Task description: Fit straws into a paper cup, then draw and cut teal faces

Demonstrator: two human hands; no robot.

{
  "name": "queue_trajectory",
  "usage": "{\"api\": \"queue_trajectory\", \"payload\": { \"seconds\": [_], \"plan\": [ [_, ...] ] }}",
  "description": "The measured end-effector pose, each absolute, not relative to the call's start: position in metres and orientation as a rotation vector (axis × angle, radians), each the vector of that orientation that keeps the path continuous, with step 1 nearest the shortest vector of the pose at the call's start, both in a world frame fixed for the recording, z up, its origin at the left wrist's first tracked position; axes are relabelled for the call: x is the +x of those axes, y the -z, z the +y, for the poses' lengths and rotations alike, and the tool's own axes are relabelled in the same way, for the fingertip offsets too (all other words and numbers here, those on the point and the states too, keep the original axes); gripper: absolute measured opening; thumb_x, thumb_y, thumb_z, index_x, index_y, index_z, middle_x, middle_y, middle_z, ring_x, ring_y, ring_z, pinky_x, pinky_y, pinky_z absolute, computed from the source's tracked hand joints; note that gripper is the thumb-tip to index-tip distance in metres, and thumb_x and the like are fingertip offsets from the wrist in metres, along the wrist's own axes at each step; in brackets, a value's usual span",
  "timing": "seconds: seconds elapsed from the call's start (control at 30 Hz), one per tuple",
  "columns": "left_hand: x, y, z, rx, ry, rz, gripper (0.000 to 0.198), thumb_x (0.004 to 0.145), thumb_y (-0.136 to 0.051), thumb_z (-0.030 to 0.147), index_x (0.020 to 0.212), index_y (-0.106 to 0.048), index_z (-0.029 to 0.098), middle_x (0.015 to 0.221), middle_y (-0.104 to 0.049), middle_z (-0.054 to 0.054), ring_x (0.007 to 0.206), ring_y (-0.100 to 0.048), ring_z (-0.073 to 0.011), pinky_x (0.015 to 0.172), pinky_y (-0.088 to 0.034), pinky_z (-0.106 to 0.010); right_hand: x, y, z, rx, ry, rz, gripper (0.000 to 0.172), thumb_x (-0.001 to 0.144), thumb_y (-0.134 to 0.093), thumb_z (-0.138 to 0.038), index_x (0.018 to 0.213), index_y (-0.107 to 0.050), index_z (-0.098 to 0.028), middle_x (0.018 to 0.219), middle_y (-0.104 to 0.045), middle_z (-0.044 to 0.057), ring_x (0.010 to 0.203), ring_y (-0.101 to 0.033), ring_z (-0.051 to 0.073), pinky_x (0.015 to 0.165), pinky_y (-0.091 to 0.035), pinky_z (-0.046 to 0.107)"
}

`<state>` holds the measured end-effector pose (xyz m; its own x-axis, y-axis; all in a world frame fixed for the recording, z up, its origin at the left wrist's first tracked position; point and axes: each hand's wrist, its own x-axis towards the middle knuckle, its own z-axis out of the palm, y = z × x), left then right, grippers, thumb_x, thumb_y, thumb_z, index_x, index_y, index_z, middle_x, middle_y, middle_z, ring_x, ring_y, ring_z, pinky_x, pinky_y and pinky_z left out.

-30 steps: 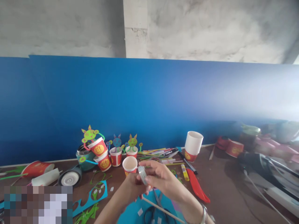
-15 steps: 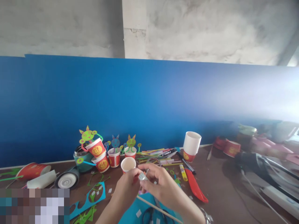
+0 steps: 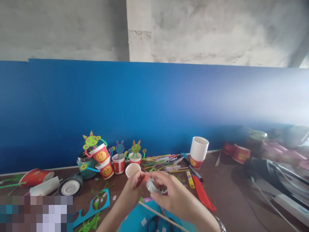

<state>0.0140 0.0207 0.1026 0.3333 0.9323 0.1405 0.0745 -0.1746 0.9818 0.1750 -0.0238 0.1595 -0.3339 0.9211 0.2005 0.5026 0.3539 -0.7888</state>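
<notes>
Both my hands meet low in the middle of the view, above a turquoise paper sheet (image 3: 135,219). My right hand (image 3: 172,195) grips a small roll of tape (image 3: 152,186) between thumb and fingers. My left hand (image 3: 134,190) pinches at the roll's left side, fingers closed on it. Just behind my hands stands a red paper cup (image 3: 132,169) with its white inside showing. A thin wooden stick (image 3: 161,216) lies across the turquoise sheet, beside black-handled scissors (image 3: 154,222).
Decorated red cups with green and blue paper animals (image 3: 106,159) line the blue wall. A stack of white cups (image 3: 198,151), straws and pens (image 3: 166,159), a glue stick (image 3: 189,179), a red cutter (image 3: 202,195), a large tape roll (image 3: 70,187) and paper scraps lie around. Cables and clutter (image 3: 272,167) fill the right side.
The tape roll has turned in my fingers and dropped slightly. My right hand has curled further over it and my left hand has closed in on its side.
</notes>
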Motion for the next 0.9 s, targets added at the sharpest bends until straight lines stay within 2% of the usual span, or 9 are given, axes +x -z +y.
{"api": "queue_trajectory", "payload": {
  "seconds": [0.13,0.27,0.47,0.67,0.77,0.9],
  "plan": [
    [0.014,-0.109,0.020,1.545,-1.006,1.014,0.031,0.081,-0.053,0.044,0.075,-0.058,0.014,0.063,-0.048,0.003,0.057,-0.040,-0.0097,0.051,-0.031,-0.020,0.178,-0.165,-0.025,-1.310,-0.719,-2.033,0.038,0.073,-0.055,-0.017,0.110,-0.061,-0.024,0.081,-0.065,0.001,0.083,-0.056,0.019,0.074,-0.041,0.027],
    [0.016,-0.111,0.017,1.448,-0.983,1.022,0.034,0.077,-0.054,0.048,0.076,-0.057,0.014,0.061,-0.046,0.004,0.053,-0.036,-0.0087,0.047,-0.027,-0.020,0.178,-0.166,-0.026,-1.380,-0.647,-2.039,0.034,0.077,-0.056,-0.024,0.110,-0.061,-0.025,0.079,-0.064,0.000,0.086,-0.056,0.020,0.080,-0.038,0.031],
    [0.018,-0.112,0.017,1.294,-0.925,1.038,0.039,0.071,-0.059,0.052,0.076,-0.057,0.014,0.051,-0.037,0.007,0.047,-0.029,-0.0072,0.043,-0.020,-0.020,0.176,-0.162,-0.024,-1.416,-0.592,-2.025,0.039,0.077,-0.055,-0.022,0.115,-0.060,-0.025,0.078,-0.066,0.002,0.090,-0.056,0.022,0.085,-0.036,0.034],
    [0.020,-0.108,0.018,1.388,-1.006,1.018,0.045,0.072,-0.059,0.058,0.074,-0.059,0.013,0.054,-0.047,0.004,0.045,-0.036,-0.0070,0.044,-0.028,-0.020,0.176,-0.167,-0.025,-1.431,-0.622,-2.043,0.042,0.074,-0.056,-0.023,0.116,-0.060,-0.025,0.081,-0.068,0.002,0.094,-0.056,0.024,0.089,-0.035,0.036],
    [0.019,-0.105,0.019,1.357,-1.095,0.979,0.042,0.074,-0.061,0.055,0.073,-0.059,0.013,0.061,-0.052,0.001,0.054,-0.046,-0.0100,0.051,-0.035,-0.021,0.176,-0.166,-0.024,-1.419,-0.651,-2.064,0.043,0.074,-0.056,-0.023,0.117,-0.059,-0.025,0.085,-0.069,0.002,0.099,-0.055,0.024,0.090,-0.034,0.035],
    [0.019,-0.100,0.021,1.344,-1.153,0.965,0.039,0.075,-0.061,0.052,0.074,-0.060,0.013,0.066,-0.054,-0.001,0.064,-0.049,-0.0126,0.056,-0.038,-0.021,0.178,-0.155,-0.020,-1.424,-0.649,-2.072,0.052,0.074,-0.056,-0.023,0.126,-0.052,-0.023,0.087,-0.070,0.003,0.099,-0.056,0.024,0.091,-0.035,0.036]
  ]
}}
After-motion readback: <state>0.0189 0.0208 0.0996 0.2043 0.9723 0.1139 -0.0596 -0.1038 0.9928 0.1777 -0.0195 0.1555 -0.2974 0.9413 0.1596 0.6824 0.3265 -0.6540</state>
